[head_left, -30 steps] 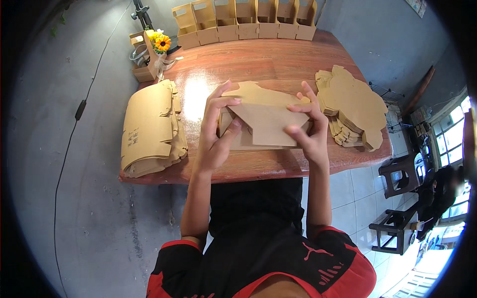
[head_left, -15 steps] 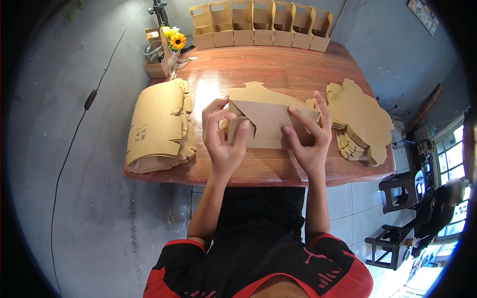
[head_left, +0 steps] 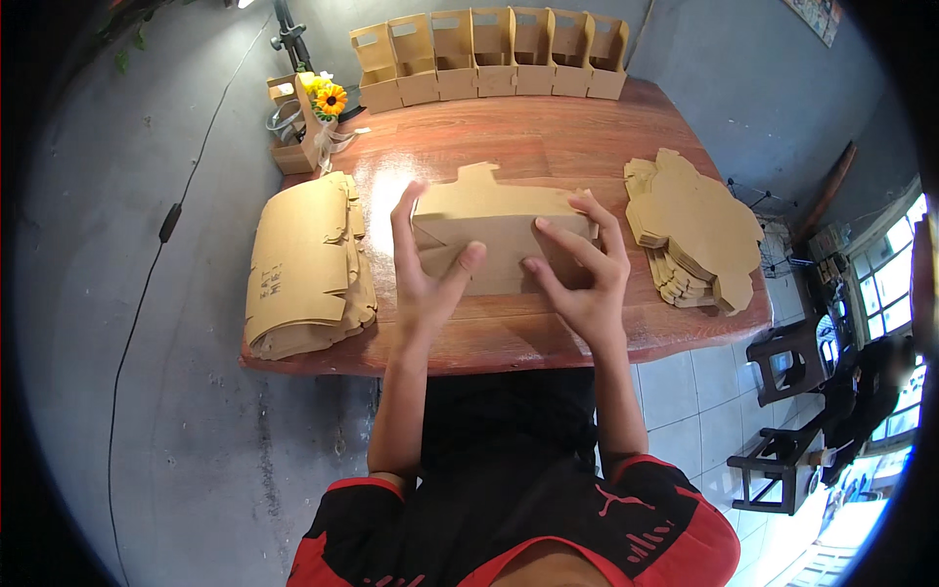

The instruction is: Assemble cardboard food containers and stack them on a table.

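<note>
A partly folded brown cardboard box (head_left: 489, 240) is between my two hands above the near middle of the table. Its grey-brown panel faces me, and a lighter panel with a tab rises behind it. At its left end, my left hand (head_left: 427, 279) grips it with the thumb on the panel and the fingers along the side edge. My right hand (head_left: 592, 274) clasps the right end, thumb and a finger pressed on the front panel. A slanting fold line shows near the left corner. Some fingertips are hidden behind the cardboard.
A curved stack of cardboard sheets (head_left: 303, 269) lies left, a pile of flat cut-outs (head_left: 699, 225) right. Several assembled carriers (head_left: 455, 83) line the table's (head_left: 577, 137) far edge. Flowers (head_left: 331, 100) stand beside a cardboard holder (head_left: 293, 157). A person (head_left: 866, 401) and stools (head_left: 787, 362) are at right.
My left hand's fingers have shifted from the front flap to the left edge, the thumb staying on the panel. The slanted flap lies flatter, and the lighter panel stands out more behind.
</note>
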`<action>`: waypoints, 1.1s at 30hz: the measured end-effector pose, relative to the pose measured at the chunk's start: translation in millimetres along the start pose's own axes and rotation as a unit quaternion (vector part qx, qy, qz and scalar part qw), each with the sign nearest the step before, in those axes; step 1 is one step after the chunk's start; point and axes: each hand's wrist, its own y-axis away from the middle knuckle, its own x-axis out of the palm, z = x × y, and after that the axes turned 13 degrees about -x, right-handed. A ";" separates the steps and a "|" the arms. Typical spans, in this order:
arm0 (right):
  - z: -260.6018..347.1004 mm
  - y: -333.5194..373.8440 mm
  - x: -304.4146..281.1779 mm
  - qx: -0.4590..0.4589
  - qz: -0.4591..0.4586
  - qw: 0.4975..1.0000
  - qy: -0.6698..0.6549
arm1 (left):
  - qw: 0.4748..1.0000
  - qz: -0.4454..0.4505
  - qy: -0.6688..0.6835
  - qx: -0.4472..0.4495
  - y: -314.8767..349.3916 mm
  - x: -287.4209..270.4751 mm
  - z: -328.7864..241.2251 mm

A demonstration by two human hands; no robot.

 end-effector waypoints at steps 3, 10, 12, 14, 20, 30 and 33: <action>-1.4 3.5 3.3 -0.022 -0.079 0.996 0.025 | 0.998 0.021 0.022 -0.055 0.1 -1.3 4.9; -0.5 11.7 -7.3 0.003 -0.035 0.998 0.051 | 1.000 -0.020 0.000 -0.024 -1.6 -2.8 18.6; -1.1 12.5 -11.4 0.059 -0.020 0.998 0.027 | 0.999 -0.027 -0.040 -0.008 -0.4 -1.8 18.8; -3.4 12.9 -14.3 0.056 -0.026 0.998 -0.031 | 0.999 -0.030 -0.044 -0.007 0.1 -1.4 18.0; -10.0 21.6 -20.9 0.037 -0.036 0.987 -0.152 | 0.999 -0.030 -0.010 -0.015 -0.4 -2.3 17.4; -26.3 23.8 -22.1 0.271 -0.052 0.891 -0.361 | 0.993 0.057 0.038 0.097 -2.3 -12.0 22.5; -27.4 24.7 -31.9 0.266 0.011 0.858 -0.439 | 0.985 0.086 0.038 0.141 -3.5 -20.5 25.3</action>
